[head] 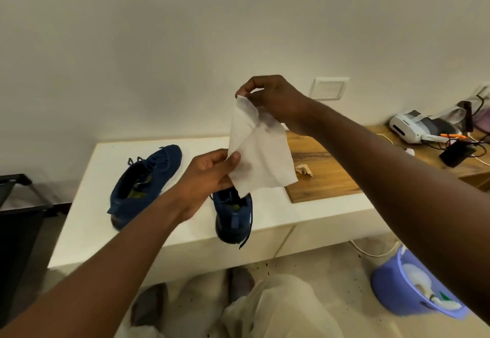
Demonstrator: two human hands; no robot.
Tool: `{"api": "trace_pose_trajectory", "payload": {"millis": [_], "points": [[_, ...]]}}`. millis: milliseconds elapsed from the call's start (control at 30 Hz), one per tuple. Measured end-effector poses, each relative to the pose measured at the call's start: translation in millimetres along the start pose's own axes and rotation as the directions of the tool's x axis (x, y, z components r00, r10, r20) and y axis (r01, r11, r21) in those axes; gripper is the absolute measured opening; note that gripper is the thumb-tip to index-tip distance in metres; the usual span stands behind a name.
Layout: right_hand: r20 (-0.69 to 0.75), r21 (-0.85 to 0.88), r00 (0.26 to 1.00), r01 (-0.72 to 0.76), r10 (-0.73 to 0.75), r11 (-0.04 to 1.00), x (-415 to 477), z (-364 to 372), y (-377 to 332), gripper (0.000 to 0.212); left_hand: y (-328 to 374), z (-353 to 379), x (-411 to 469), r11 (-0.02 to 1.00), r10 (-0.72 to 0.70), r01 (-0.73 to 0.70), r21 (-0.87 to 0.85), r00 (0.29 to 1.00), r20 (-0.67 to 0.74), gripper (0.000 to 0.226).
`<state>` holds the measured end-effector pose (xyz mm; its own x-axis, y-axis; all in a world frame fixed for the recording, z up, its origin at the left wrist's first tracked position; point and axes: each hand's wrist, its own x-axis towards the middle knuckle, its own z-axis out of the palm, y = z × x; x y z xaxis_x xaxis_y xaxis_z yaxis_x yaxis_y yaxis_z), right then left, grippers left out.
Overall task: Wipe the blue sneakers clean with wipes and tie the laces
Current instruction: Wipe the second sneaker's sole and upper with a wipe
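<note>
– One white table (pixel 87 231), blue sneakers (pixel 144 186) both on it, laces look untied. Wipe?
– Wipe (pixel 261 162) above them, stretched open, probably for wiping. Right hand (pixel 275 101) pinches top corner, left hand (pixel 212 170) pinches lower edge.

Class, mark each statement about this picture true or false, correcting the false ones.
1. The left hand and the right hand both hold the white wipe. True.
2. One blue sneaker is on the floor. False: the far sneaker and the near sneaker both sit on the white table.
3. A crumpled wad lies on the wooden board. True.
4. The purple bucket stands on the table. False: the bucket is on the floor.
</note>
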<state>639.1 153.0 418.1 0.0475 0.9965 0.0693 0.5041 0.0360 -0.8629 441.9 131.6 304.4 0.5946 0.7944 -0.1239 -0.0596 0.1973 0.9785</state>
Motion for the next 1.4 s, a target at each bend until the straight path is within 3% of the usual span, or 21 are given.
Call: {"api": "trace_pose_trajectory", "payload": {"millis": [133,233,333,467,633,733,800,867,933,967,1067,1200,1300,1400], "points": [[0.035,-0.069,0.999,0.032,-0.029,0.997,-29.1,16.2,-12.1,0.016,-1.4,0.8,-37.4,0.956,-0.101,0.076,-0.284,0.992,-0.075,0.037],[0.094,-0.107,0.982,0.175,-0.165,0.979,-54.4,24.8,-28.1,0.015,8.9,-1.2,-56.0,0.867,-0.166,0.106,-0.488,0.983,-0.080,0.041],[0.242,-0.231,0.929,0.337,-0.281,0.913,-86.0,30.7,-39.3,0.015,21.7,-4.2,-67.6,0.826,-0.165,0.083,-0.557,0.981,-0.098,0.048],[0.306,-0.411,0.925,0.342,-0.226,0.845,-126.5,38.0,-31.7,0.016,33.5,-7.8,-78.2,0.824,-0.132,0.033,-0.565,0.982,-0.136,0.054],[0.310,-0.403,0.942,0.252,-0.128,0.880,-152.3,37.6,-29.3,0.040,41.9,1.9,-94.2,0.853,-0.079,0.039,-0.521,0.995,-0.055,0.052],[0.213,-0.354,0.963,0.231,-0.163,0.906,-158.3,36.1,-36.7,0.036,37.1,6.0,-98.5,0.935,-0.020,0.000,-0.354,0.998,-0.054,0.040],[0.049,-0.282,0.968,0.250,-0.247,0.926,-153.9,35.9,-38.7,0.026,34.9,4.7,-101.4,0.964,0.000,-0.025,-0.266,0.996,-0.095,0.031],[-0.016,-0.162,0.976,0.213,-0.218,0.964,-144.1,41.5,-38.2,0.024,35.2,1.5,-106.2,0.982,0.040,-0.059,-0.177,0.993,-0.110,0.026],[0.100,0.009,0.993,0.070,-0.070,0.998,-134.8,56.1,-30.7,0.054,36.3,-2.7,-109.5,0.993,0.062,-0.072,-0.098,0.992,-0.107,0.025],[0.186,0.096,0.982,-0.036,0.018,0.995,-132.3,66.7,-24.1,0.059,34.6,-5.4,-108.8,0.995,0.060,-0.069,-0.076,0.992,-0.115,0.026],[0.340,0.297,0.927,-0.266,0.159,0.917,-129.1,107.5,5.8,0.043,25.0,-19.1,-104.9,0.996,0.027,-0.046,-0.075,0.973,-0.229,0.022],[0.220,0.572,0.947,-0.321,0.236,0.754,-132.4,155.2,37.1,0.032,0.4,-42.7,-94.8,0.998,-0.028,0.006,-0.063,0.933,-0.360,0.015],[0.172,0.667,0.924,-0.364,0.341,0.650,-130.6,176.5,49.9,0.017,-20.8,-57.9,-85.3,0.996,-0.073,0.046,-0.073,0.905,-0.420,0.014],[0.174,0.721,0.890,-0.407,0.423,0.560,-120.7,189.1,69.8,0.033,-42.4,-71.9,-73.5,0.991,-0.125,0.093,-0.094,0.888,-0.443,0.023]]}}
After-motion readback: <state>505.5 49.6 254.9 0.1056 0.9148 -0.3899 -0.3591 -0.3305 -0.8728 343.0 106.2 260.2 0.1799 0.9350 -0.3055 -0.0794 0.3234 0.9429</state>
